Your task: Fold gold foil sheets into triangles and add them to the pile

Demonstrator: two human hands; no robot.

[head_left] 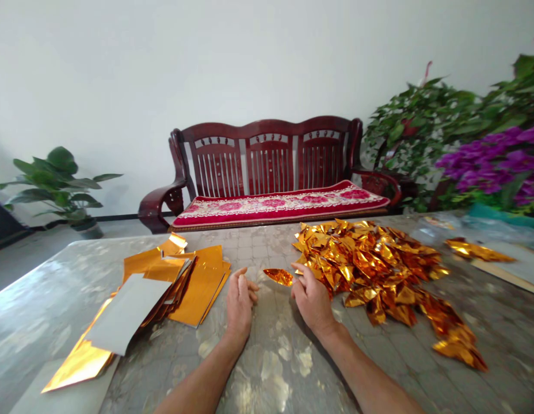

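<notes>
A small folded gold foil paper piece (278,276), pointed at its left end, sits between my two hands. My right hand (312,299) has its thumb and index finger closed at the right end of this piece. To the left, my left hand (240,299) is held above the table with fingers loosely bent and slightly apart, nothing in it. Beside my right hand spreads a large heap of folded gold foil pieces (366,259). Flat gold foil paper sheets (198,287) lie in a loose stack left of my left hand, with a grey-backed sheet (131,310) on top.
The table (267,368) has a patterned, shiny cover. At its right edge lie a gold foil strip (478,250), a pale board (517,267) and clear plastic (435,227). Beyond stand a wooden bench (269,161), a potted plant (64,184) and purple flowers (491,158).
</notes>
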